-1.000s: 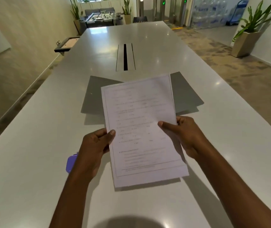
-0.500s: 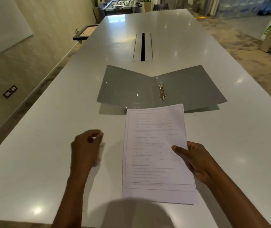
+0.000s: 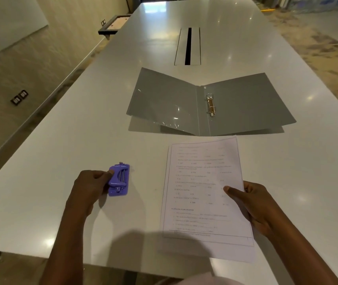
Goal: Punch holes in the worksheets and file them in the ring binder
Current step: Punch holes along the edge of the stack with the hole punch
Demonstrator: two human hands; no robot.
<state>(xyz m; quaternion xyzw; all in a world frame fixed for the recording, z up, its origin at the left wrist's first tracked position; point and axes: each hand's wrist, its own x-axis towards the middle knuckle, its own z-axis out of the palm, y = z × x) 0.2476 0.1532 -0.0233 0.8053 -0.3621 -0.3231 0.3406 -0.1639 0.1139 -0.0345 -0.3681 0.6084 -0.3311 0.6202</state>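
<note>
A stack of printed worksheets (image 3: 203, 190) lies near the table's front edge, held at its right edge by my right hand (image 3: 250, 204), thumb on top. A purple hole punch (image 3: 118, 179) stands on the table to the left of the sheets. My left hand (image 3: 90, 188) grips its left side with thumb and fingers. Beyond the sheets a grey ring binder (image 3: 164, 101) lies open and flat, its metal rings (image 3: 210, 105) at the spine with no paper on them.
The long white table (image 3: 61, 140) carries a cable slot (image 3: 188, 46) behind the binder. The floor drops away on the left and right. A framed picture (image 3: 114, 24) sits on a ledge at the far left.
My left hand let go of the sheets, moved left and took hold of the purple punch. The worksheets came down toward the table front, uncovering the binder. My view tilted downward.
</note>
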